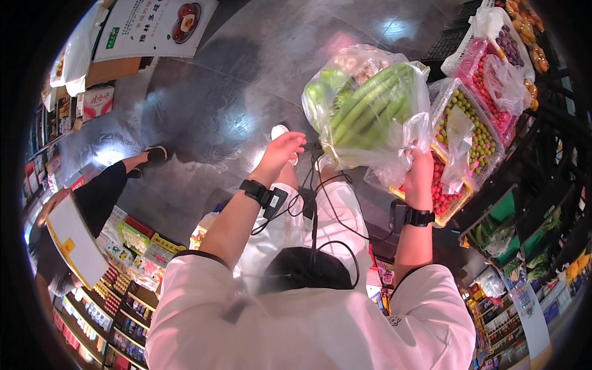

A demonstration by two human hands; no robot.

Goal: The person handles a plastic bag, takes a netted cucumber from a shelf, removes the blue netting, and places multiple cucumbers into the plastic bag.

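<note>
My right hand (420,173) grips the gathered neck of a clear plastic bag (411,134). Long green vegetables (370,106), possibly loofahs or cucumbers, fill much of it. Rounder green produce (330,85) and pale lumpy produce (360,62), too blurred by the plastic to name, show at its far and left sides. Left of the bag and apart from it, my left hand (282,150) is raised, empty, with its fingers extended. Black straps with small devices circle both wrists, and a black cable (340,222) loops between them in front of my white shorts.
Beside the bag on the right stand baskets of green fruit (478,138), red fruit (444,196) and purple grapes (508,46). A person (101,199) holding a white board-like thing (76,240) is at left. Stocked shelves (92,319) curve along the lower left. Grey floor tiles (194,106) lie ahead.
</note>
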